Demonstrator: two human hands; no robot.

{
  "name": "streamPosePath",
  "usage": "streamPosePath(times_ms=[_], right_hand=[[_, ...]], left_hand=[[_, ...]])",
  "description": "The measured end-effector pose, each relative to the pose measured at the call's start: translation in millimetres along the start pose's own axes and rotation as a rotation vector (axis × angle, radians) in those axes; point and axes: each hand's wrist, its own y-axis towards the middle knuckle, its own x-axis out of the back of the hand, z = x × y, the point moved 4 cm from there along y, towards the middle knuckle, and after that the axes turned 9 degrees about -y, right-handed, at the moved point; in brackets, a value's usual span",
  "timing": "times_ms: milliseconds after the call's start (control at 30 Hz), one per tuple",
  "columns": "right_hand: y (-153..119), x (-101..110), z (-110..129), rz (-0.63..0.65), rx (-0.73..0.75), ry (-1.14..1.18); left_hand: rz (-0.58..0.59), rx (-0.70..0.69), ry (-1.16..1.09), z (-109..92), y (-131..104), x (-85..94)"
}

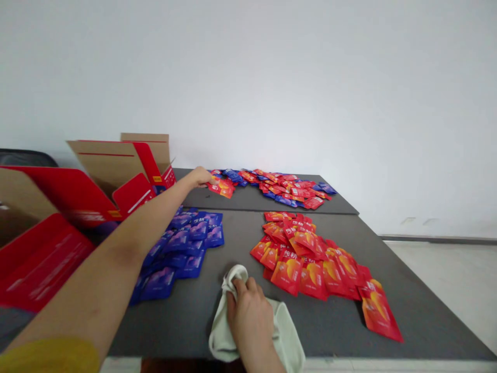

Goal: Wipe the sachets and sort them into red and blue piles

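left hand at full reach, out over the far part of the dark grey surface; fingers closed, pinching a red packet by its near-left edge. packet printed with orange shapes and pale lettering; sits just in front of the left end of a mixed heap of red and blue packets, wall behind. yellow sleeve at the near end of this arm.

right hand low, by the near edge; fingers curled into a pale green cloth, bunching it. part of the cloth spreads out right of the wrist and reaches the edge.

between the arms, under and beside the left forearm: overlapping blue packets, lying flat. right of the cloth, apart from them: a long spread of red packets, trailing toward the near right; the last one points at the edge.

far left: red cardboard boxes, flaps up, brown inside; nearest flap blurred.
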Motion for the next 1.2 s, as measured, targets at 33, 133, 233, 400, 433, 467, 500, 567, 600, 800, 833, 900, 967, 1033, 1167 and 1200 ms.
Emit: streamPosePath(times_ms=[33,133,233,400,433,467,500,567,600,800,833,900,967,1033,1167,1200], right_hand=[[0,1,0,-0.004,0.001,-0.009],[1,5,-5,-0.005,-0.003,-0.006],[0,6,-18,0.050,0.053,0.108],[-25,30,-37,-0.151,0.153,0.472],[-33,38,-36,-0.198,0.180,0.517],[-41,45,-34,-0.240,0.207,0.548],[-48,52,-32,-0.276,0.226,0.565],[-57,64,-25,-0.330,0.243,0.558],[-60,68,-22,-0.345,0.244,0.540],[-51,63,-20,-0.304,0.256,0.342],[-48,60,-21,-0.297,0.266,0.316],[-44,55,-24,-0.288,0.287,0.289],[-39,52,-28,-0.284,0.308,0.279],[-35,49,-35,-0.281,0.328,0.259],[-29,50,-54,-0.421,0.270,0.281],[-28,51,-59,-0.481,0.247,0.315]], left_hand=[[0.049,-0.053,0.017,-8,-12,9.3],[0.231,-0.294,0.149,-35,-56,26.2],[0.528,-0.466,0.246,-53,-109,20.8],[0.844,-0.523,0.405,-47,-183,-26.2],[0.880,-0.533,0.428,-45,-194,-40.4],[0.904,-0.550,0.451,-42,-204,-55.5],[0.916,-0.574,0.479,-40,-213,-70.9],[0.876,-0.632,0.550,-38,-227,-99.6],[0.821,-0.663,0.581,-37,-231,-111.2],[0.209,-0.932,0.413,-23,-253,-115.2],[0.110,-0.926,0.355,-16,-262,-108.2],[-0.113,-0.841,0.232,1,-286,-94.7],[-0.330,-0.721,0.126,19,-320,-89.5],[-0.428,-0.650,0.086,33,-355,-100.5],[-0.443,-0.683,0.104,52,-401,-147.2],[-0.436,-0.696,0.119,56,-405,-157.7]])
